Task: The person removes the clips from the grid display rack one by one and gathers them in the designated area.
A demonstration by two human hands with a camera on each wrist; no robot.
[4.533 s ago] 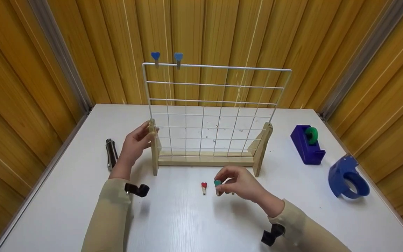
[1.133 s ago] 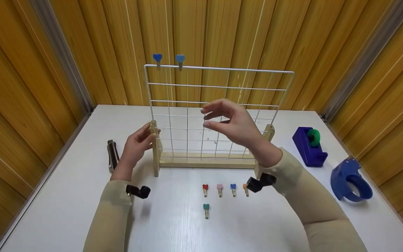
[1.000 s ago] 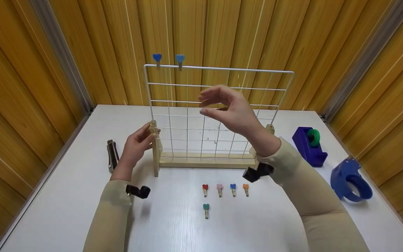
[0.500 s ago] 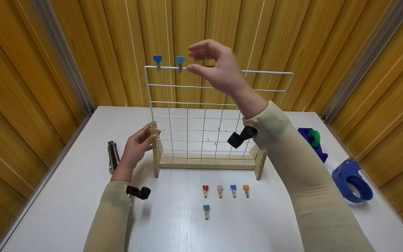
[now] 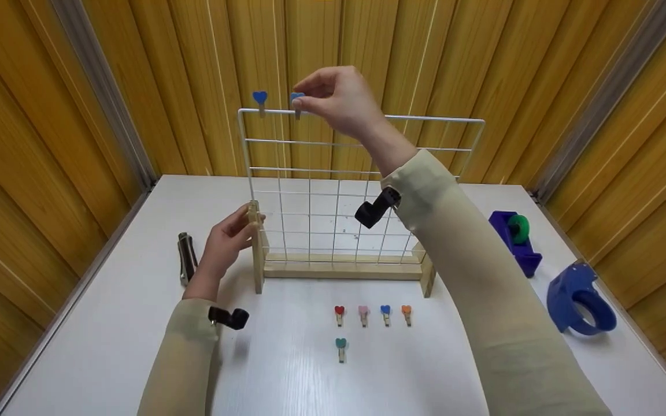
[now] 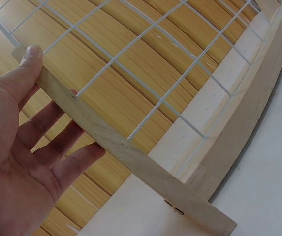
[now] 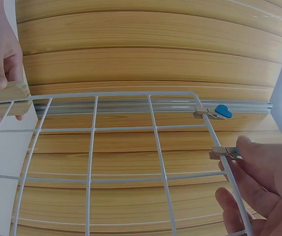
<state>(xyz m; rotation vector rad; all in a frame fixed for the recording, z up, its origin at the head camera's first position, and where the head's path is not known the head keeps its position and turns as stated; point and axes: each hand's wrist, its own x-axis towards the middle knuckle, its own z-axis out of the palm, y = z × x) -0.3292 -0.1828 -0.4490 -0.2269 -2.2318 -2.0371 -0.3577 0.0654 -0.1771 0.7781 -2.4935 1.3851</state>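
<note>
A white wire grid (image 5: pixel 321 169) stands upright in a wooden stand (image 5: pixel 341 270). With thumb in front and fingers behind, my left hand (image 5: pixel 224 240) grips the stand's left upright (image 6: pixel 106 132). My right hand (image 5: pixel 339 101) is up at the grid's top wire, where thumb and fingers pinch a light-blue heart clothespin (image 5: pixel 298 97). In the right wrist view that clothespin's wooden jaws sit on the wire, its heart mostly hidden by the thumb. Left of it, a dark-blue heart clothespin (image 5: pixel 259 97) is clipped to the same wire.
On the white table (image 5: pixel 287 358), red (image 5: pixel 339 312), pink (image 5: pixel 363 312), blue (image 5: pixel 385 312) and orange (image 5: pixel 406 312) heart clothespins lie in a row, with a teal one (image 5: pixel 341 346) in front. A stapler (image 5: pixel 186 259) lies left; purple (image 5: pixel 512 240) and blue (image 5: pixel 564 294) tape dispensers stand right.
My right hand laid the teal clothespin in front of the row, then rose to the top wire and closed its fingertips on the light-blue clothespin. My left hand stayed on the upright.
</note>
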